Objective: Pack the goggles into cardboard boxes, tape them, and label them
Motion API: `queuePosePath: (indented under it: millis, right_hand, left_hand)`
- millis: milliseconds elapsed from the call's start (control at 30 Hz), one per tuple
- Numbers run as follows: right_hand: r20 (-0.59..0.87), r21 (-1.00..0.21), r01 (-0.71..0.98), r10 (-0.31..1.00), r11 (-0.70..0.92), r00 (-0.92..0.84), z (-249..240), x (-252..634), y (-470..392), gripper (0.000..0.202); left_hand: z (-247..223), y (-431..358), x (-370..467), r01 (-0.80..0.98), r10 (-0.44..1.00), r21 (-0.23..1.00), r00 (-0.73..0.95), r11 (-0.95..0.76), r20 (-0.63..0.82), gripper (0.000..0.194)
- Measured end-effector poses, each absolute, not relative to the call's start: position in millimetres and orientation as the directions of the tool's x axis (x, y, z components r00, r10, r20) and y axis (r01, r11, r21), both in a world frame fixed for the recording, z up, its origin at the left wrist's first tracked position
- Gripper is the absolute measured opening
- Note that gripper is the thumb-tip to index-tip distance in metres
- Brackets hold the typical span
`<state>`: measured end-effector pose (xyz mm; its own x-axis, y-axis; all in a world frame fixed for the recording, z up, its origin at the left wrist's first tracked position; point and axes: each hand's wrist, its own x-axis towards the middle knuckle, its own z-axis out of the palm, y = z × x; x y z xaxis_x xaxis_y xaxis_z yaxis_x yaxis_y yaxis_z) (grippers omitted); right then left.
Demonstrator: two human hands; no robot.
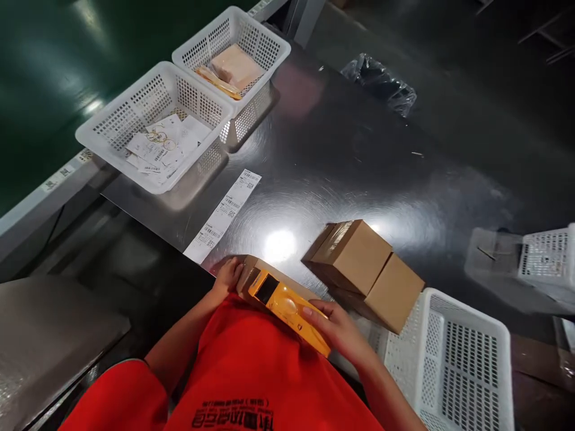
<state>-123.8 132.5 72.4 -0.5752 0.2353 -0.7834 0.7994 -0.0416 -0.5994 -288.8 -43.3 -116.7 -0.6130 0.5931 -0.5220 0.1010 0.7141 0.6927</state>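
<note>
A brown cardboard box lies at the table's near edge, against the red shirt front. My left hand grips its left end with the fingers curled. Over the box, my right hand holds a flat yellow item with a dark rectangular panel and a pale round patch; I cannot tell its exact kind. The right thumb rests on its upper face, and the other fingers are partly hidden. Two closed cardboard boxes stand side by side to the right, one with clear tape. A strip of printed labels lies just beyond my left hand.
At the back left, a white basket holds papers and rubber bands. Behind it, another white basket contains pale and yellow packets. A white basket stands at right on the metal table. Crumpled clear plastic lies beyond the far edge.
</note>
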Motion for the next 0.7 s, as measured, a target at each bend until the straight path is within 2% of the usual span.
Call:
queuePosePath:
  millis: [133, 233, 367, 467, 533, 600, 633, 700]
  right_hand:
    - [-0.769, -0.622, 0.781, 0.233, -0.055, -0.596, 73.3, -124.8, 131.6, 0.054]
    - [-0.772, -0.621, 0.781, 0.229, -0.074, -0.592, 72.2, -125.7, 130.5, 0.056]
    - [-0.780, -0.615, 0.780, 0.235, -0.117, -0.580, 70.6, -126.0, 130.5, 0.058]
    - [-0.790, -0.609, 0.774, 0.216, -0.172, -0.574, 72.2, -126.5, 132.7, 0.060]
    - [-0.785, -0.616, 0.772, 0.207, -0.160, -0.583, 73.9, -128.1, 134.4, 0.058]
    - [-0.774, -0.627, 0.770, 0.210, -0.121, -0.598, 74.9, -131.8, 135.4, 0.056]
    - [-0.771, -0.629, 0.770, 0.212, -0.104, -0.601, 74.9, -134.5, 135.7, 0.056]
    - [-0.773, -0.624, 0.776, 0.212, -0.090, -0.598, 74.9, -140.4, 136.7, 0.056]
  left_hand:
    - [-107.4, -58.8, -300.1, 0.201, 0.605, 0.627, -0.587, 0.753, -0.538, 0.025]
    - [-95.8, -73.3, -296.1, 0.287, 0.653, 0.631, -0.586, 0.721, -0.480, 0.038]
    - [-94.0, -83.9, -279.6, 0.445, 0.816, 0.702, -0.453, 0.556, -0.359, 0.066]
    - [-94.8, -84.0, -284.2, 0.523, 0.876, 0.704, -0.327, 0.480, -0.355, 0.088]
    - [-85.7, -79.6, -297.6, 0.539, 0.894, 0.713, -0.284, 0.448, -0.347, 0.113]
    - [-67.9, -69.9, -313.1, 0.581, 0.935, 0.733, -0.218, 0.354, -0.278, 0.136]
    - [-57.5, -63.2, -319.8, 0.616, 0.959, 0.735, -0.167, 0.283, -0.229, 0.139]
    - [-38.5, -48.0, -329.1, 0.688, 0.987, 0.711, -0.052, 0.145, -0.151, 0.130]
